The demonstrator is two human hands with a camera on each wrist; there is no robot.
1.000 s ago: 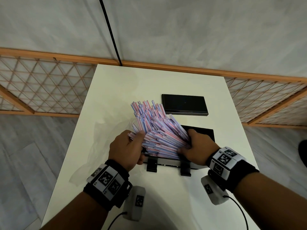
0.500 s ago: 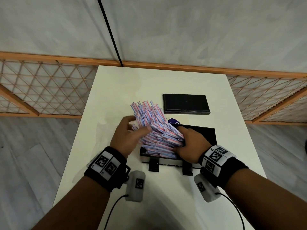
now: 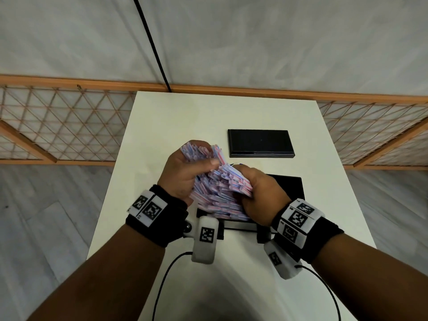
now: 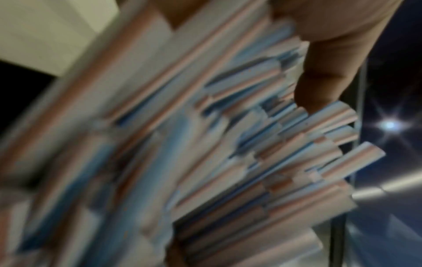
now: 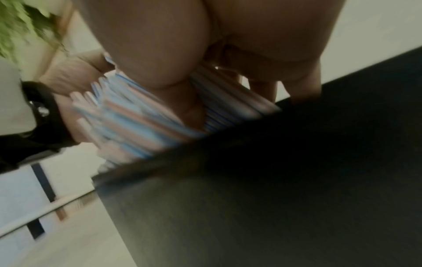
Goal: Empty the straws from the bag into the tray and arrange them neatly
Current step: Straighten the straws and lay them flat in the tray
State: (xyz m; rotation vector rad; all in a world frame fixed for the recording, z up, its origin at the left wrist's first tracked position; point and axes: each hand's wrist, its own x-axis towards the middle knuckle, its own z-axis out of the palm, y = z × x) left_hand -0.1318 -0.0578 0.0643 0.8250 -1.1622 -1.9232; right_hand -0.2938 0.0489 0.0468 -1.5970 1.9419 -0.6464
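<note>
Bare tabletop (image 3: 162, 126) lies open along the left side and the far edge, leaving room to pass. A flat black lid (image 3: 260, 142) occupies the far right. The black tray (image 3: 291, 186) at centre right is crowded by the fanned straws (image 3: 220, 191) and both hands. Two black clips jut from the tray's near edge; bare surface continues nearer.

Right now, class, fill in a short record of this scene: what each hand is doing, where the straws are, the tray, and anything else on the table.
left hand: grips the far end of the straws
right hand: grips the near right side of the bundle
straws: striped pink, blue and white, fanned unevenly, held over the tray
tray: black, mostly covered by straws and hands
table: white
other item: black flat box beyond the tray
bag: cannot tell
</note>
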